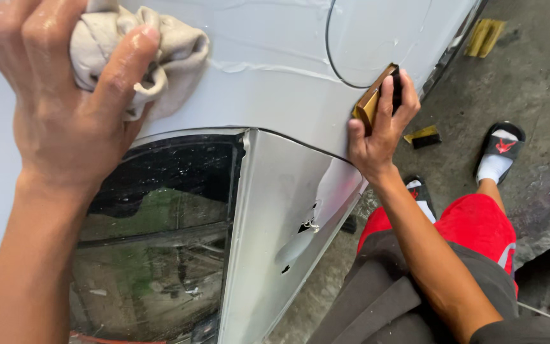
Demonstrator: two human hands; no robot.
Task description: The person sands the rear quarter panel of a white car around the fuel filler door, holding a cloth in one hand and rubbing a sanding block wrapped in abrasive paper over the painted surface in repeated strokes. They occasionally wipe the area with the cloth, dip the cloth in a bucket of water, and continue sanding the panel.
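Beige cloth [138,48], damp and bunched, fills my left hand [65,108], my fingers closed around it and pressing it against the silver car body panel [268,83] above the dark side window [160,236]. Farther along the panel, my right hand [377,137] grips a small tan sanding block [373,99] flat to the metal beside the round fuel-door outline [377,44]. Beyond, two more blocks [423,136] lie on the concrete floor [542,70].
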